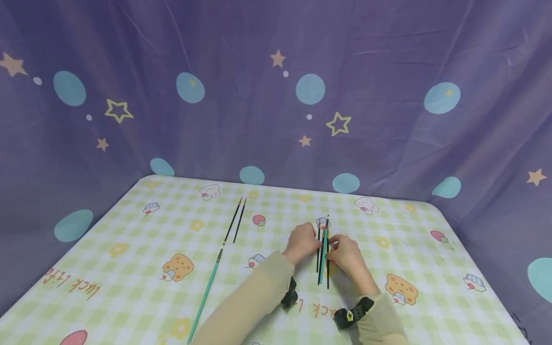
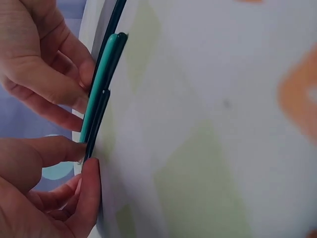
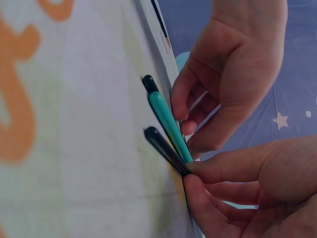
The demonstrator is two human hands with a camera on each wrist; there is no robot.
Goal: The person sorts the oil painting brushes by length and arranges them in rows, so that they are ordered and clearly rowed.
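Between my two hands, right of the table's middle, a teal-handled paintbrush (image 1: 324,261) and several thin black-handled paintbrushes lie close together, pointing away from me. My left hand (image 1: 303,242) pinches a black paintbrush (image 2: 101,109) at the left side of the group, between thumb and forefinger. From the other side my right hand (image 1: 348,256) pinches another black paintbrush (image 3: 162,146) by its handle. In the right wrist view, the teal handle runs between the two hands, with a dark handle end beyond it. Fingers hide the middles of the brushes.
Two thin black paintbrushes, one (image 1: 233,219) beside the other (image 1: 240,220), lie at the left. Nearer me lies a long teal paintbrush (image 1: 206,294). A green checked tablecloth (image 1: 129,287) covers the table, and a purple curtain (image 1: 241,115) hangs behind its far edge.
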